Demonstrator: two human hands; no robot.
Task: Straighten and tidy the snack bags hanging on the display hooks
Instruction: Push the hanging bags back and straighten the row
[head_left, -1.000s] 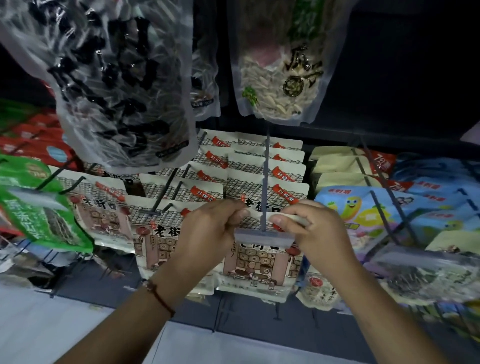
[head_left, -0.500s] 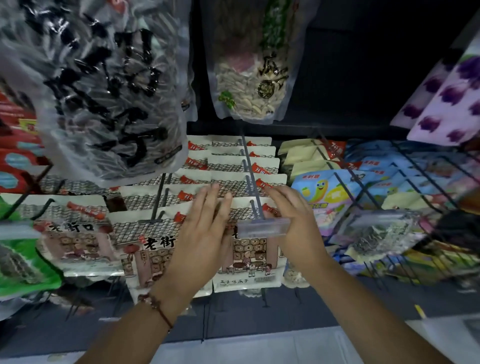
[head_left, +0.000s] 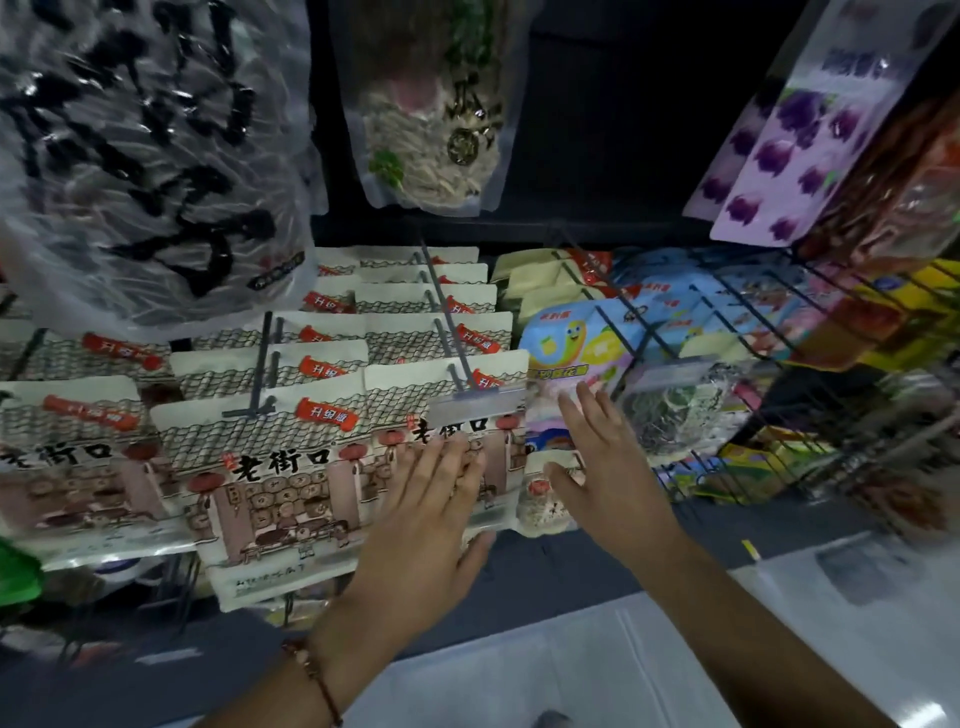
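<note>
1. Cream bags (head_left: 280, 467) printed with a brick shopfront and red lanterns fill the lower row in my head view, hanging in stacks on dark hooks (head_left: 258, 374). The front bag (head_left: 462, 395) of the middle-right stack hangs from a hook tipped with a grey tag (head_left: 475, 405).
2. My left hand (head_left: 426, 514) lies flat on that front bag, fingers straight and together, pressing its lower half; the thumb juts out under the bag's bottom edge. A beaded bracelet (head_left: 311, 675) sits on that wrist.
3. My right hand (head_left: 608, 467) hovers just right of the same bag, fingers spread and straight, gripping nothing. It is in front of a pale blue bag (head_left: 566, 338) with a yellow cartoon figure; whether it touches I cannot tell.
4. A small round-printed pack (head_left: 540, 504) shows between my two hands.
5. Right of the blue bags, a clear pack (head_left: 675, 410) of dark seeds hangs on a wire hook.
6. Above, a big clear bag (head_left: 145, 156) with black lettering hangs at left, a seed bag (head_left: 431, 114) at centre, a purple-printed bag (head_left: 779, 150) at right.
</note>
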